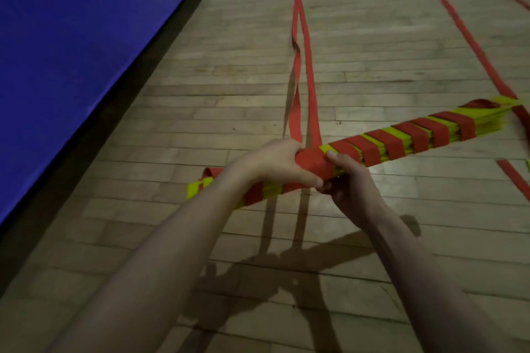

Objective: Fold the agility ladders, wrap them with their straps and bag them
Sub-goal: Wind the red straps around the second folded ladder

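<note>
A bundle of stacked yellow ladder rungs (395, 132) is held above the wooden floor, slanting from lower left to upper right. Red strap windings (430, 127) spiral round it along its right half. My left hand (272, 162) grips the bundle from above near its middle, over a thick red wrap (312, 162). My right hand (348, 180) holds the bundle from below and the right, thumb pressed on that wrap. Two loose red strap lengths (304, 66) run from between my hands away across the floor.
A blue mat (71, 51) covers the left side, with a dark edge strip along the wooden floor (229, 94). More red strap (470, 46) trails over the floor at the right and far end. Shadows of my arms fall on the boards below.
</note>
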Demonstrator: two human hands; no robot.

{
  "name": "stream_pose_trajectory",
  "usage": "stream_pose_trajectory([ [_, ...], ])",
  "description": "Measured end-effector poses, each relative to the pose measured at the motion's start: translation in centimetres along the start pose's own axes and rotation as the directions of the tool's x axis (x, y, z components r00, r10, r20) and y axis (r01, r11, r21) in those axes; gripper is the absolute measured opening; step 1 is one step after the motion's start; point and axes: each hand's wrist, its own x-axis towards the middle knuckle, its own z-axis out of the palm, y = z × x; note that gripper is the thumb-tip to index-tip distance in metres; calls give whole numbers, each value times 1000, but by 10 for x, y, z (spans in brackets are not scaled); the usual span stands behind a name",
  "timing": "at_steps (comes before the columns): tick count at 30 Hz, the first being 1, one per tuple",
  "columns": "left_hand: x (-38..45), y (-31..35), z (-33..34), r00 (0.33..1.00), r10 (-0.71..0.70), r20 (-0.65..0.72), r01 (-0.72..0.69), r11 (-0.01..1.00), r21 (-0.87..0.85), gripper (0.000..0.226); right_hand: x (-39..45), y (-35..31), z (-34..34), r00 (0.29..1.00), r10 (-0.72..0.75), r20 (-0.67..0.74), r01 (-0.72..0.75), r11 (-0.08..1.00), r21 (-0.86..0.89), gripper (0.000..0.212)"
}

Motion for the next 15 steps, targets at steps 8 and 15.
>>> stream_pose_trajectory([
  [8, -14, 2, 38, 817, 416, -398, -22, 713, 700, 62, -4, 5, 9, 964, 130, -230, -132, 991, 6, 35],
  [15, -6, -2, -6, 960, -117, 254, 139, 988, -69, 51, -7, 11, -1, 999, -17, -46, 17, 1000, 11, 45],
])
